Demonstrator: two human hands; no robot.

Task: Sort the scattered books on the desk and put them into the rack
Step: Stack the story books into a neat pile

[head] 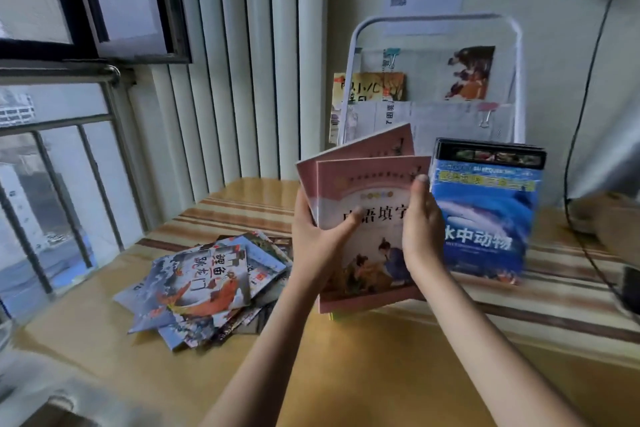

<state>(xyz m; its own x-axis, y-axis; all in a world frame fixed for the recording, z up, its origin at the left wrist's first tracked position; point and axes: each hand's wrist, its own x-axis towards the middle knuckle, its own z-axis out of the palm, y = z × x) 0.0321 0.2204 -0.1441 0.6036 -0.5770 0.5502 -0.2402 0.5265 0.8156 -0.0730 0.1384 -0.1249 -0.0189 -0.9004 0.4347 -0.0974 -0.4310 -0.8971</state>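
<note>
You are in the gathering step: you have two pink books [367, 218] upright between your hands, their lower edges down near the surface [381, 357], squaring them into one bundle. Your left hand [318, 236] wraps their left edge, thumb pressed across the front cover; your right hand [420, 229] clasps the right edge, fingers closed around it. The rear pink book sits skewed, its top corner poking out above and left of the front one, so the pair is not yet aligned.

Just to the right stands a blue book set [485, 215], upright in front of the white rack [433, 80], which already holds a few books and clipped papers in its pockets. A loose heap of thin picture books [207, 284] lies on the surface to the left, untouched.

Next, you likely need to tap the pink pair level, then lift it over the blue set into a rack pocket; keep both hands firm so the rear book does not slide out
</note>
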